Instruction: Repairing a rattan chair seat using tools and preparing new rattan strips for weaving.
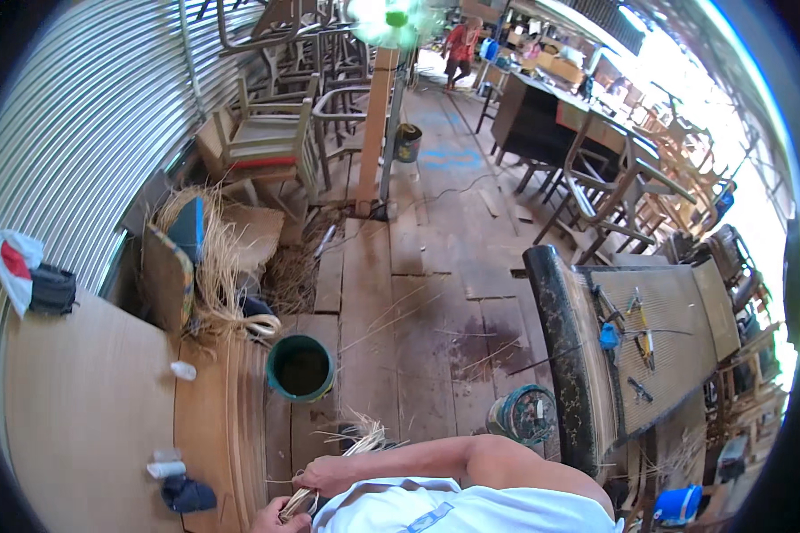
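1. So the thing in play is a bundle of pale, fibrous strips (365,438), maybe rattan or cane, down at the bottom of the view, right by the person's white shirt (382,508).
2. Right hand (327,476) is closed around the middle of it, knuckles up. Can't tell exactly which fingers do the pinching.
3. Left hand (276,517) is curled on the lower end, thumb and fingers gripping the strands; the frame's edge cuts part of it off.
4. Key bit: the long axis slants from lower left to upper right, away from the body. The loose, splayed end sticks out past the right hand, so that hand's nearer to it. The left hand sits below and left.
5. Open green bucket (307,399) stands just beyond the hands, slightly left, apart from the bundle.
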Motion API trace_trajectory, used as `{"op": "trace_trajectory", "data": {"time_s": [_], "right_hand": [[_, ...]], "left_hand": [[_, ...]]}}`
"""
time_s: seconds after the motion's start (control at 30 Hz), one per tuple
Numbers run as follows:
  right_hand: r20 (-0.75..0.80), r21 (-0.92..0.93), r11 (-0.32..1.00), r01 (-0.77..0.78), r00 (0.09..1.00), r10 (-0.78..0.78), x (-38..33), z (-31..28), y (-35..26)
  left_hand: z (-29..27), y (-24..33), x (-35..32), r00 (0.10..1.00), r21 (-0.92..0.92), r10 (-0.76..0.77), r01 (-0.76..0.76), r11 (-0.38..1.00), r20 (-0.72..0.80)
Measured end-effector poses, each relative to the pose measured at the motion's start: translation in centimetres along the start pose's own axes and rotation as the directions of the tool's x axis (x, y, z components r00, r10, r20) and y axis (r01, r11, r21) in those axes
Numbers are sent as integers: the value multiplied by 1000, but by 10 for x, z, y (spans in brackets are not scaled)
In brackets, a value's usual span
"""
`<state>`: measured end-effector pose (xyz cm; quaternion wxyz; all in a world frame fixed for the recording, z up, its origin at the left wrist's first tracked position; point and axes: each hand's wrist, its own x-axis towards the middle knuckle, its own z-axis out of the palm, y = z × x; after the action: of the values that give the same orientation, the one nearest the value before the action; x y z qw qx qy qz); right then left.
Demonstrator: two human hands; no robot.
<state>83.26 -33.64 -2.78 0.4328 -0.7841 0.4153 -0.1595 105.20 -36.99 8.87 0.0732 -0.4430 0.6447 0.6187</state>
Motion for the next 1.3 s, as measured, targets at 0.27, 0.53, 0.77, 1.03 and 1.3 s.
{"op": "trace_trajectory", "data": {"time_s": [0.27, 0.53, 0.77, 1.03, 1.3], "right_hand": [[-45, 112, 953, -282, 957, 288, 55, -84, 34], [-473, 478, 735, -482, 564, 677, -33, -138, 70], [-435, 549, 689, -473, 541, 719, -73, -125, 106], [26, 636, 349, -688, 471, 882, -111, 17, 168], [-48, 463, 258, -848, 267, 962, -90, 30, 168]], "left_hand": [[-105, -89, 111, 978, 116, 128, -109, 987, -163], [-203, -53, 189, 933, 302, 108, -219, 928, 344], [-203, -52, 197, 892, 360, -88, -87, 929, 443], [-215, -23, 203, 928, -62, -8, 34, 997, 373], [-235, -51, 253, 841, -92, -75, 147, 985, 536]]}}
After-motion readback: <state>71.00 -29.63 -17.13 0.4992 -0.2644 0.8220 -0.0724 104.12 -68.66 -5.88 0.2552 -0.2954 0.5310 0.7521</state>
